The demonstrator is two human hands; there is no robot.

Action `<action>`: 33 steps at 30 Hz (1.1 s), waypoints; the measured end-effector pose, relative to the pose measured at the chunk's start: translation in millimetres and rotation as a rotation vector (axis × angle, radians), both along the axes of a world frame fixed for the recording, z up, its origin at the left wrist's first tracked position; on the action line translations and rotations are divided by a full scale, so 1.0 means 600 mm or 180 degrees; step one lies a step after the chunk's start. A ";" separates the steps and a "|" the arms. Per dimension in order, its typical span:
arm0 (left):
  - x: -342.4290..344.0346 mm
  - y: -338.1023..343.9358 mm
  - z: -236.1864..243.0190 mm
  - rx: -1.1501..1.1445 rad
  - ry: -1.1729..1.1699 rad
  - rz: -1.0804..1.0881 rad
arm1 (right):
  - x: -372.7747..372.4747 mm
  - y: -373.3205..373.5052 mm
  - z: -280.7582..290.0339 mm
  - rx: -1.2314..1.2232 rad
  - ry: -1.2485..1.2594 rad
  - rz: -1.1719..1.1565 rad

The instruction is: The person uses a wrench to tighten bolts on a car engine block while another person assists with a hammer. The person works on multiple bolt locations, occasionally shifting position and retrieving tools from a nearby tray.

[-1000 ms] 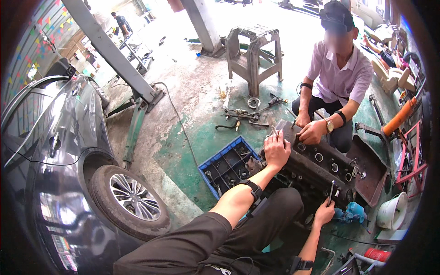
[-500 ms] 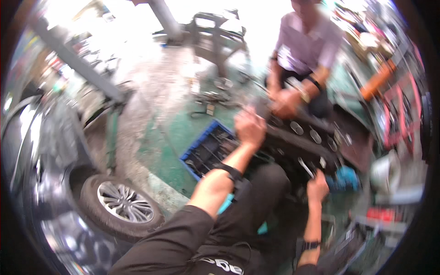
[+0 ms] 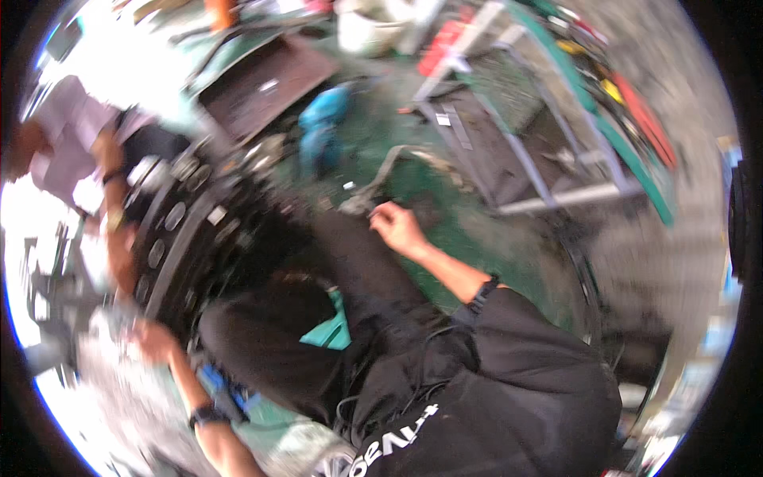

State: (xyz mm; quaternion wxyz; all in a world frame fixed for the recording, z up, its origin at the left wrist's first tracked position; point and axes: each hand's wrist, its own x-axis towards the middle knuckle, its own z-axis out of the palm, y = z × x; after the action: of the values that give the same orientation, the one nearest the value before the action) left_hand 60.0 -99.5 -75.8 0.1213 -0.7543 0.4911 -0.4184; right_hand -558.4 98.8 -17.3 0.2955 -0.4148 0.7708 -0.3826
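Observation:
A dark engine block with a row of round openings lies at the left. My left hand is at its near end, too smeared by motion to show its fingers or what it touches. Beside my right knee, over the green floor, my right hand is closed with curled fingers. Something small and dark shows at its fingertips, but its kind cannot be made out. A pale rag-like bundle lies just past that hand. Across the block, a co-worker's hand reaches to its far side.
A brown metal tray and a blue cloth-like bundle lie beyond the block. At the right stands a metal-framed cart with tools along its edge. A white bucket is at the back. Part of a blue crate shows near my left forearm.
The view has swung to the right, so the block and co-worker now appear at the left. My right hand has moved away from the block; the wrench seen in it no longer shows.

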 end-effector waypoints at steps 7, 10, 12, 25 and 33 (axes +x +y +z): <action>0.066 -0.019 -0.012 -0.0343 0.0903 -0.0987 | -0.051 0.199 -0.011 0.0509 -0.0673 -0.0980; -0.014 0.007 0.035 -0.0941 0.1779 -0.1013 | -0.068 0.255 0.003 0.0801 -0.0586 -0.1305; -0.076 0.027 0.072 -0.0980 0.1979 -0.1237 | -0.078 0.287 0.016 0.0678 -0.0537 -0.1393; -0.159 0.193 0.189 -0.0962 0.3977 -0.1527 | -0.086 0.360 0.144 -0.0797 -0.2752 -0.1871; -0.112 0.363 0.197 -0.0796 0.4704 -0.1287 | -0.062 0.427 0.112 -0.1068 -0.3318 -0.2128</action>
State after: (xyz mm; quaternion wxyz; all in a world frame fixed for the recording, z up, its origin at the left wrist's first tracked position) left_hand -7.1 118.0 42.5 -0.4024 -0.7414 0.5218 0.1268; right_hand -595.4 355.1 49.8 0.4273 0.0478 0.5434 -0.7210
